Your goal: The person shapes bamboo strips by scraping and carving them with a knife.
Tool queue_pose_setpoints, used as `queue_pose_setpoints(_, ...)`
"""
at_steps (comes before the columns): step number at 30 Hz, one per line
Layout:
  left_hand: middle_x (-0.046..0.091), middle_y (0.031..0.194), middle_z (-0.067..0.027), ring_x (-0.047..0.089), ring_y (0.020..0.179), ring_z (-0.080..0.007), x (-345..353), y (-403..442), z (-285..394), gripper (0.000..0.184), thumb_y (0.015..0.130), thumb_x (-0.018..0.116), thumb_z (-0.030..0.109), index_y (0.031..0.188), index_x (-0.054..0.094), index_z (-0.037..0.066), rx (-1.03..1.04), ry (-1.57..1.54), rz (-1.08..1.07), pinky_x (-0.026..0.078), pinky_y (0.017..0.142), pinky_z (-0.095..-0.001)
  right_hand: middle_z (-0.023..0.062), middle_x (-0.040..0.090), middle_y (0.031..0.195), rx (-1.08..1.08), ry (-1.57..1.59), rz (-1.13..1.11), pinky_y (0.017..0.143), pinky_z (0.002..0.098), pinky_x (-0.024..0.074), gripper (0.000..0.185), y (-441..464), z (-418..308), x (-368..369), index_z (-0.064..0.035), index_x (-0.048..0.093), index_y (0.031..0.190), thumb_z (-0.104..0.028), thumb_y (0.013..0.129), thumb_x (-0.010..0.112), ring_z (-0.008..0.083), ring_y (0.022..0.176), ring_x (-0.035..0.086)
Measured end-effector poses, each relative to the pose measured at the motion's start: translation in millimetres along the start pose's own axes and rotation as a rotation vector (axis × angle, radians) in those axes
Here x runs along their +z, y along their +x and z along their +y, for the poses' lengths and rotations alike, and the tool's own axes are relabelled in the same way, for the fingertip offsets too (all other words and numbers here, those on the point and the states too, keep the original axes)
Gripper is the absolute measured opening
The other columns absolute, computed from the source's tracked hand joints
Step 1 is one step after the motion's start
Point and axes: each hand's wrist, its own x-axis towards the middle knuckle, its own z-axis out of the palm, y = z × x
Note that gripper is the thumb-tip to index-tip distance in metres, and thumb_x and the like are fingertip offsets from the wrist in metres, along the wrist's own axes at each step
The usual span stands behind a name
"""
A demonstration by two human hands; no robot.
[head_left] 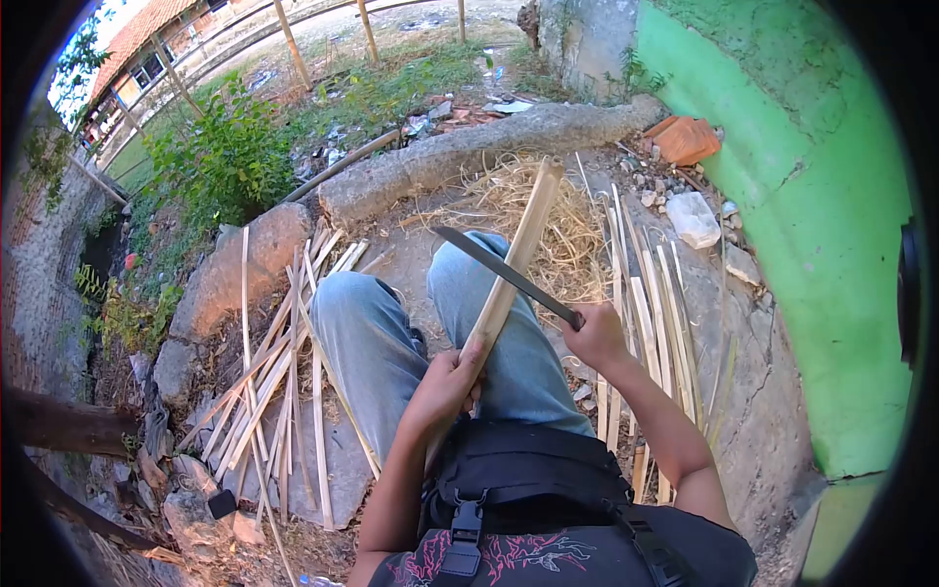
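My left hand (pixel 445 386) is closed round the lower part of a long pale bamboo strip (pixel 514 259), which slants up and away over my right leg. In my right hand (pixel 598 339) is the handle of a long dark-bladed machete (pixel 504 271). The blade points up and to the left and crosses the bamboo strip about halfway along; whether it bites into the strip I cannot tell. Both knees, in blue jeans (pixel 362 333), are bent beneath the strip.
Split bamboo strips (pixel 284 391) lie loosely piled at my left, and more strips (pixel 655 323) lie at my right. Curled shavings (pixel 548 220) heap up ahead, before a low stone kerb (pixel 430 161). A green wall (pixel 782 176) borders the right side, near a clear plastic container (pixel 693 219).
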Motion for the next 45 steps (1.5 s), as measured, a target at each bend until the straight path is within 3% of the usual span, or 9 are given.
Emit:
queue_pose_setpoints(15, 0.054, 0.064, -0.0020, 0.051, 0.048, -0.0094, 13, -19, 5, 0.037, 0.105, 0.044, 0.031, 0.091, 0.057, -0.001, 0.134, -0.071, 0.137, 0.042, 0.045, -0.0265, 0.0130, 0.062, 0.056, -0.412, -0.157, -0.054, 0.060, 0.0385, 0.0506, 0.013, -15, -23, -4, -0.0078, 0.070, 0.070, -0.021, 0.067, 0.072, 0.0289, 0.051, 0.061)
queue_pose_setpoints(19, 0.051, 0.064, 0.0001, 0.048, 0.052, -0.0089, 8, -2, 12, 0.028, 0.103, 0.048, 0.024, 0.091, 0.058, 0.001, 0.190, -0.096, -0.015, 0.038, 0.048, -0.0250, 0.0151, 0.061, 0.056, -0.018, -0.087, -0.008, 0.060, 0.0439, 0.0525, 0.015, 14, -6, -8, -0.0054, 0.067, 0.066, -0.020, 0.069, 0.069, 0.0329, 0.055, 0.063)
queue_pose_setpoints(24, 0.050, 0.063, 0.0001, 0.044, 0.048, -0.0092, 20, 11, 33, 0.024, 0.102, 0.048, 0.017, 0.088, 0.056, 0.000, 0.149, -0.062, 0.076, 0.036, 0.046, -0.0255, 0.0176, 0.061, 0.058, -0.305, -0.158, -0.004, 0.058, 0.0454, 0.0533, 0.017, 1, -20, 2, -0.0037, 0.065, 0.067, -0.020, 0.070, 0.068, 0.0349, 0.056, 0.064)
queue_pose_setpoints(28, 0.048, 0.061, 0.0003, 0.043, 0.046, -0.0095, 21, 24, 23, 0.023, 0.102, 0.048, 0.015, 0.088, 0.056, -0.001, 0.212, 0.027, 0.170, 0.035, 0.044, -0.0263, 0.0185, 0.063, 0.060, -0.049, -0.056, 0.038, 0.060, 0.0448, 0.0540, 0.018, 38, -11, 7, -0.0046, 0.063, 0.065, -0.021, 0.069, 0.069, 0.0348, 0.059, 0.066)
queue_pose_setpoints(32, 0.047, 0.059, 0.0006, 0.043, 0.047, -0.0093, 19, 32, 17, 0.022, 0.102, 0.049, 0.014, 0.088, 0.057, -0.001, 0.267, 0.059, 0.209, 0.035, 0.044, -0.0268, 0.0183, 0.062, 0.059, -0.405, -0.120, 0.001, 0.059, 0.0447, 0.0540, 0.020, 14, -25, 12, -0.0032, 0.064, 0.068, -0.022, 0.072, 0.070, 0.0343, 0.057, 0.065)
queue_pose_setpoints(35, 0.048, 0.060, 0.0007, 0.043, 0.047, -0.0090, 17, 35, 12, 0.021, 0.101, 0.050, 0.013, 0.087, 0.058, -0.001, 0.302, 0.128, 0.242, 0.035, 0.044, -0.0269, 0.0182, 0.062, 0.058, 0.066, -0.015, 0.057, 0.060, 0.0457, 0.0536, 0.021, 56, -5, 3, -0.0043, 0.064, 0.066, -0.024, 0.071, 0.070, 0.0347, 0.056, 0.065)
queue_pose_setpoints(40, 0.048, 0.060, 0.0009, 0.043, 0.048, -0.0083, 19, 30, 18, 0.023, 0.101, 0.050, 0.014, 0.086, 0.058, 0.000, 0.261, 0.090, 0.237, 0.034, 0.044, -0.0268, 0.0161, 0.063, 0.059, -0.489, -0.206, -0.027, 0.059, 0.0439, 0.0538, 0.021, 32, -20, 8, -0.0032, 0.067, 0.070, -0.024, 0.075, 0.068, 0.0320, 0.055, 0.065)
queue_pose_setpoints(43, 0.048, 0.060, 0.0012, 0.043, 0.048, -0.0078, 18, 28, 14, 0.023, 0.102, 0.049, 0.014, 0.087, 0.058, -0.001, 0.260, 0.019, 0.206, 0.033, 0.044, -0.0260, 0.0163, 0.063, 0.059, 0.122, -0.027, 0.004, 0.060, 0.0444, 0.0536, 0.021, 75, -17, -7, -0.0043, 0.066, 0.070, -0.025, 0.073, 0.069, 0.0308, 0.056, 0.065)
queue_pose_setpoints(45, 0.048, 0.060, 0.0013, 0.042, 0.048, -0.0076, 20, 16, 17, 0.023, 0.102, 0.049, 0.014, 0.087, 0.058, -0.001, 0.178, -0.051, 0.181, 0.032, 0.044, -0.0256, 0.0163, 0.062, 0.058, -0.046, -0.121, 0.089, 0.059, 0.0437, 0.0537, 0.020, 74, -8, -1, -0.0040, 0.067, 0.070, -0.023, 0.076, 0.067, 0.0307, 0.055, 0.065)
